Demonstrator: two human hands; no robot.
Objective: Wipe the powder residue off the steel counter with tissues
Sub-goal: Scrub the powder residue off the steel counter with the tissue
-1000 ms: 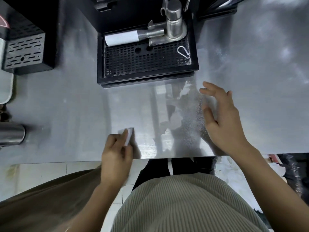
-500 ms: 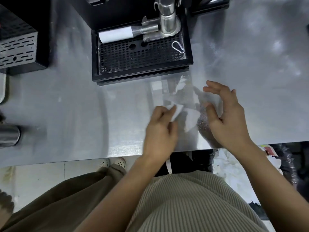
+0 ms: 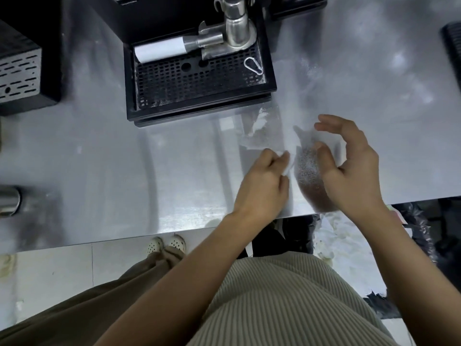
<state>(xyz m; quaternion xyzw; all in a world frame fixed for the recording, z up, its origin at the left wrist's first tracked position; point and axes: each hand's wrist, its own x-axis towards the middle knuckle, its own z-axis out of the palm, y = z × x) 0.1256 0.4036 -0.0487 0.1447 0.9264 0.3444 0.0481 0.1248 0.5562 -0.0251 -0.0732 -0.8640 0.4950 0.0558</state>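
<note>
The left hand (image 3: pixel 262 186) has slid rightward across the steel counter (image 3: pixel 99 158) since a second ago, and now presses a folded white tissue (image 3: pixel 361 163) flat, fingers curled over it, just beside a speckled powder residue (image 3: pixel 308 176). The residue forms a long patch running from the counter's front edge away from the person. The right hand (image 3: pixel 349 171) is cupped and open on the patch's far side, possibly touching it; blur hides contact.

The left hand (image 3: pixel 262 186) was curled, knuckles up, fingertips pinched together. The right hand (image 3: pixel 349 168) was cupped on its edge, fingers (image 3: pixel 334 126) arched, thumb (image 3: pixel 324 156) extended toward the left hand.
</note>
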